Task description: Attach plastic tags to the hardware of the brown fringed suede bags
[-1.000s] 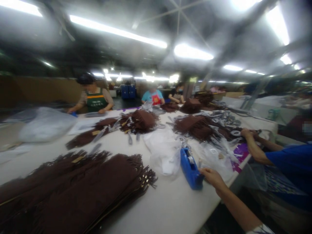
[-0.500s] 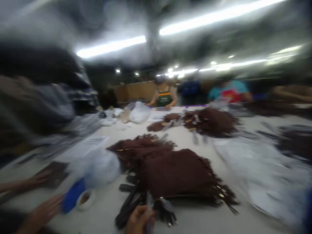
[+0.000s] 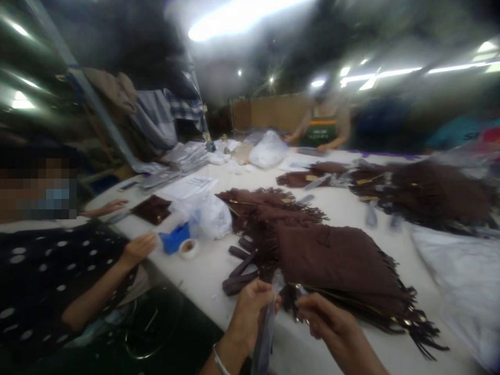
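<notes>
off the tape dispenser, so now two-handed: clamped on a grey strip (image 3: 264, 338) with the left hand (image 3: 250, 307), pinching, on what impossible to tell, with the right hand (image 3: 332, 319), just before brown fringed bags (image 3: 336, 255).

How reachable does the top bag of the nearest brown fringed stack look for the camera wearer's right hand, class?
Probably yes: the right hand is close beside the stack, and nothing visible covers the top bag; the fingers may be pinching something, though.

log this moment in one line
left hand: holds plastic-covered strip; right hand: by fringed stack, grip unclear; co-worker's hand: near blue tape dispenser
</notes>
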A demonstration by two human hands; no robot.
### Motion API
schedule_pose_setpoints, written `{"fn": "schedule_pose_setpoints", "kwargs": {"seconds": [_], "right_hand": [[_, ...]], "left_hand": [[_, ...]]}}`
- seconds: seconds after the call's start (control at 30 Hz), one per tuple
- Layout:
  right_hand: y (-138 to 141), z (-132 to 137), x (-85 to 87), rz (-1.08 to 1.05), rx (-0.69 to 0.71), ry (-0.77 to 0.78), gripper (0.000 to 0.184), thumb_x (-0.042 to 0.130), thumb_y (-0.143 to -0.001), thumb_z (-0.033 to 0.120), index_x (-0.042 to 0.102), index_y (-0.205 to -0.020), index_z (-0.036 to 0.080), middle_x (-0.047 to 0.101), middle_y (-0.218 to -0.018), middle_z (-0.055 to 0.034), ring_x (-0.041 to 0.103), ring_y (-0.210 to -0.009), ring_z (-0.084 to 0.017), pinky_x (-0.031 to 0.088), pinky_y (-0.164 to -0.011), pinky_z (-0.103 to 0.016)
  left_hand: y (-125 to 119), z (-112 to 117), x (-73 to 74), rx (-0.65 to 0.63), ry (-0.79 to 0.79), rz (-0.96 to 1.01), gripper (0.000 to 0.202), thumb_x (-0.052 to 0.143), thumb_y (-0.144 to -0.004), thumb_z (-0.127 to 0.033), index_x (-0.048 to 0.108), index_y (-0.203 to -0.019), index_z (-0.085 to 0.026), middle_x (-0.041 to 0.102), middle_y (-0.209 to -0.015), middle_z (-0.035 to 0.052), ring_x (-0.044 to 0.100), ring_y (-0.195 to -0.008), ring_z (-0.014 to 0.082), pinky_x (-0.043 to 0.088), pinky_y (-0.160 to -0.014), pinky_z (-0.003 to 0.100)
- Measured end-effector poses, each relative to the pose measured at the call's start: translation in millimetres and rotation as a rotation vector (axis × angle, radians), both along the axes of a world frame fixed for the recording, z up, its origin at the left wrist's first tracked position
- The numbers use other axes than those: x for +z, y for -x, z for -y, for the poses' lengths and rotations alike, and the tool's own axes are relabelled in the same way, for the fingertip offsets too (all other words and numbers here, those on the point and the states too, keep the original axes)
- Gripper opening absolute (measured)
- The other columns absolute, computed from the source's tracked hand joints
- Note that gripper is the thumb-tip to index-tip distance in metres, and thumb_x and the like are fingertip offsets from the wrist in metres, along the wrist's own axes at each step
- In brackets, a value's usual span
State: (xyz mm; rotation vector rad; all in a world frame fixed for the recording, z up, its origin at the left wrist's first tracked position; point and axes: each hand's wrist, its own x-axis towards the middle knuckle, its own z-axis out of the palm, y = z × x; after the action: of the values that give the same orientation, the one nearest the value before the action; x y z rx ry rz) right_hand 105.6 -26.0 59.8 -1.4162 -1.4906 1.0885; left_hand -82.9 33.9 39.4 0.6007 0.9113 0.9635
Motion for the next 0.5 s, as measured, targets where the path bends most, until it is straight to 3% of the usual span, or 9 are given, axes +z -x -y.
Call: {"fn": "schedule_pose_setpoints", "kwargs": {"seconds": [0.17, 0.5], "right_hand": [[42.5, -30.6, 9.2, 0.073, 0.086, -0.073, 0.025, 0.042, -0.095, 0.034, 0.065, -0.090, 0.024, 0.062, -0.076, 0.0022, 0.055, -0.062, -0.013, 0.043, -0.059, -0.022], [50.1, -34.9, 13.7, 0.377, 0.098, -0.170, 0.029, 0.037, -0.096, 0.026, 0.062, -0.083, 0.023, 0.060, -0.073, 0.0014, 0.057, -0.069, -0.014, 0.040, -0.060, -0.022]], "left_hand": [[6.5, -4.1, 1.6, -0.037, -0.092, -0.024, 0.017, 0.073, -0.071, -0.019, 0.059, -0.077, -0.013, 0.068, -0.067, 0.0041, 0.059, -0.061, 0.0136, 0.042, -0.062, 0.024], [9.1, -10.9, 4.1, -0.079, -0.147, -0.006, 0.015, 0.075, -0.069, -0.021, 0.064, -0.073, -0.012, 0.068, -0.066, 0.0049, 0.059, -0.059, 0.0149, 0.043, -0.061, 0.026]]}}
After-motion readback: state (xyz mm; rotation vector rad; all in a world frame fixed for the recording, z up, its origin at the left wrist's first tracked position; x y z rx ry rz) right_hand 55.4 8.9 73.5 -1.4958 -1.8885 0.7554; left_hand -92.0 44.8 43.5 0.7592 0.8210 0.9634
